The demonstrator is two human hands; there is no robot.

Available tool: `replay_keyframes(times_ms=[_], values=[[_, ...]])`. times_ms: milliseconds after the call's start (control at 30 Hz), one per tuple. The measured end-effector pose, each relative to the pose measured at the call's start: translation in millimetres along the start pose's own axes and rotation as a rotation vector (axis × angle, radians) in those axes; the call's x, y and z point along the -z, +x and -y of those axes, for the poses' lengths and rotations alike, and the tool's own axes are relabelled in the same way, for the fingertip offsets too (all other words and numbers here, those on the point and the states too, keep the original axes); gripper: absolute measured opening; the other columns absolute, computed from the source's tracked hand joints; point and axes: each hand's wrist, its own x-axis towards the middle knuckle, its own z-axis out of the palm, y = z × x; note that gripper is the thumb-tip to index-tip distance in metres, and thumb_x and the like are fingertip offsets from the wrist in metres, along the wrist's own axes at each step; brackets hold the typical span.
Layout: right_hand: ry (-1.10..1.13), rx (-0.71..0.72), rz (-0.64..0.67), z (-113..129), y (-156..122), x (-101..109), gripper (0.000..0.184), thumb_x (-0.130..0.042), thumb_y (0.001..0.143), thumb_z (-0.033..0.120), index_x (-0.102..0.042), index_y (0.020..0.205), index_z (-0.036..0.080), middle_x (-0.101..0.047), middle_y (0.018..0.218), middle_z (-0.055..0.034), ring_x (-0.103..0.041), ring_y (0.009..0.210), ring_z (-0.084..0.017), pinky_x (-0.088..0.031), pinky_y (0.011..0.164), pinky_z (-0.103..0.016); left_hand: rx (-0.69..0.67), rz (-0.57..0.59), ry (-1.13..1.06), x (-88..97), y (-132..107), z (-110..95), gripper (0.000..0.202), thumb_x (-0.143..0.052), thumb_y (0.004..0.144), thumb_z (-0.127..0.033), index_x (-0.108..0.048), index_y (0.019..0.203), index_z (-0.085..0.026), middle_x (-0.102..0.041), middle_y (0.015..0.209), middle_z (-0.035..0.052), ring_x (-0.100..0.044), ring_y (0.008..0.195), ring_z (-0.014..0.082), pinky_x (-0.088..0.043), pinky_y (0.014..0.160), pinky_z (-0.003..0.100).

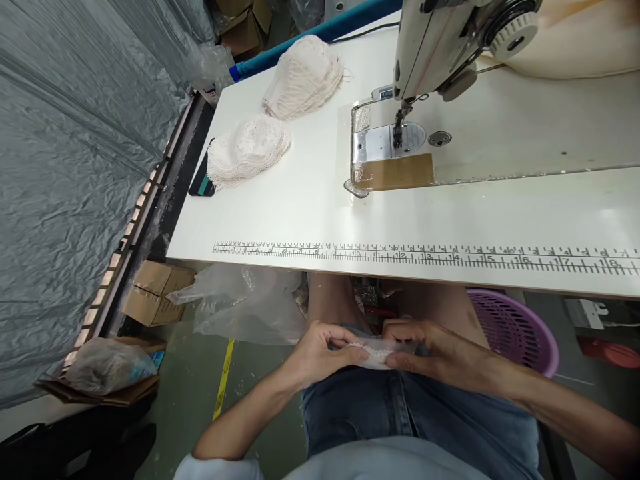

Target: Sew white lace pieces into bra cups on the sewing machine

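Lace piece: the lace piece (376, 360) was white and small, bunched up, with a bumpy edging across it and a sheer, see-through part beside that; the fingers hid its full outline.
Place: it was above the person's lap, off the table (310, 207), on the person's side of the near edge.
Left hand: the left hand (333, 350) gripped the piece's left end between thumb and fingers.
Right hand: the right hand (425, 343) pinched the other end, its thumb on the white cloth and its fingers curled.
Lace stacks: two; the cream stack (305, 77) lay toward the far left corner, the whiter stack (250, 150) by the left edge, just beside a dark cloth (203, 180).
Sewing machine: one sewing machine (433, 47) stood toward the far edge.
Ruler: one ruler strip (400, 257) ran along the near edge.
Basket: one purple basket (550, 353) sat below the near edge, right of the legs.
Carton: one brown carton (155, 293) was below the near left corner.
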Motion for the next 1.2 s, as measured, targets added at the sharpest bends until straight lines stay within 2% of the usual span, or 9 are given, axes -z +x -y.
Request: replay_keyframes(times_ms=[133, 300, 433, 667, 800, 967, 1100, 1200], values=[[-0.036, -0.035, 0.004, 5.8, -2.6, 2.3, 0.039, -0.045, 0.086, 0.055, -0.050, 0.070, 0.020, -0.047, 0.070, 0.0010, -0.045, 0.068, -0.016, -0.033, 0.060, -0.024, -0.045, -0.012, 0.014, -1.0, 0.7, -1.3, 0.029, -0.073, 0.070, -0.040, -0.074, 0.080, -0.012, -0.070, 0.070, 0.0045, -0.055, 0.060, 0.0101, -0.039, 0.056, 0.018], [-0.030, -0.015, -0.019, 3.4, -3.7, 2.6, 0.036, -0.046, 0.087, 0.051, -0.046, 0.069, 0.019, -0.043, 0.068, 0.0022, -0.042, 0.064, -0.014, -0.031, 0.057, -0.024, 0.006, -0.033, -0.167, -4.6, 3.7, -0.9, 0.031, -0.079, 0.063, -0.039, -0.074, 0.077, -0.012, -0.069, 0.068, 0.0035, -0.055, 0.060, 0.0083, -0.041, 0.059, 0.018], [-0.036, -0.005, -0.042, 1.9, -5.1, 4.6, 0.032, -0.049, 0.086, 0.046, -0.050, 0.070, 0.019, -0.048, 0.070, 0.0015, -0.046, 0.067, -0.014, -0.033, 0.059, -0.024, 0.065, -0.030, -0.299, -6.0, 4.3, -1.7, 0.034, -0.083, 0.056, -0.038, -0.073, 0.075, -0.012, -0.070, 0.068, 0.0035, -0.056, 0.059, 0.0075, -0.042, 0.059, 0.017], [-0.005, -0.054, -0.046, 3.2, -11.4, 12.3, 0.027, -0.053, 0.083, 0.044, -0.057, 0.072, 0.018, -0.055, 0.073, 0.0001, -0.051, 0.071, -0.017, -0.036, 0.062, -0.026, 0.076, -0.065, -0.330, -1.8, 4.4, 0.3, 0.032, -0.085, 0.054, -0.036, -0.072, 0.072, -0.012, -0.071, 0.070, 0.0043, -0.060, 0.062, 0.0089, -0.045, 0.063, 0.019], [0.012, -0.038, -0.045, 3.4, -13.7, 13.8, 0.024, -0.054, 0.082, 0.041, -0.057, 0.074, 0.019, -0.057, 0.075, -0.0005, -0.053, 0.074, -0.018, -0.037, 0.065, -0.027, 0.101, -0.020, -0.269, 2.8, 4.5, 0.9, 0.035, -0.083, 0.057, -0.038, -0.071, 0.076, -0.012, -0.071, 0.072, 0.0042, -0.060, 0.063, 0.0091, -0.044, 0.063, 0.019], [0.001, -0.003, -0.007, 12.0, -11.5, 14.2, 0.021, -0.054, 0.082, 0.036, -0.055, 0.071, 0.018, -0.054, 0.074, -0.0001, -0.053, 0.073, -0.017, -0.037, 0.064, -0.026, 0.116, 0.156, -0.038, 3.5, 9.4, -14.3, 0.043, -0.083, 0.057, -0.034, -0.072, 0.092, -0.014, -0.071, 0.079, 0.0048, -0.061, 0.068, 0.0118, -0.044, 0.064, 0.020], [0.004, 0.023, 0.007, 12.9, -11.1, 15.5, 0.020, -0.052, 0.083, 0.034, -0.053, 0.071, 0.018, -0.053, 0.075, 0.0002, -0.051, 0.069, -0.015, -0.036, 0.062, -0.026, 0.069, 0.223, 0.097, -2.1, 16.2, -25.2, 0.036, -0.080, 0.060, -0.035, -0.074, 0.088, -0.013, -0.072, 0.079, 0.0066, -0.063, 0.070, 0.0150, -0.046, 0.064, 0.022], [-0.021, 0.019, 0.013, 8.6, -12.9, 15.8, 0.020, -0.054, 0.082, 0.036, -0.055, 0.073, 0.019, -0.055, 0.077, -0.0004, -0.053, 0.072, -0.017, -0.037, 0.063, -0.027, 0.069, 0.207, 0.113, -4.8, 19.4, -23.5, 0.034, -0.078, 0.063, -0.039, -0.075, 0.083, -0.012, -0.072, 0.076, 0.0079, -0.063, 0.065, 0.0149, -0.045, 0.059, 0.022]])
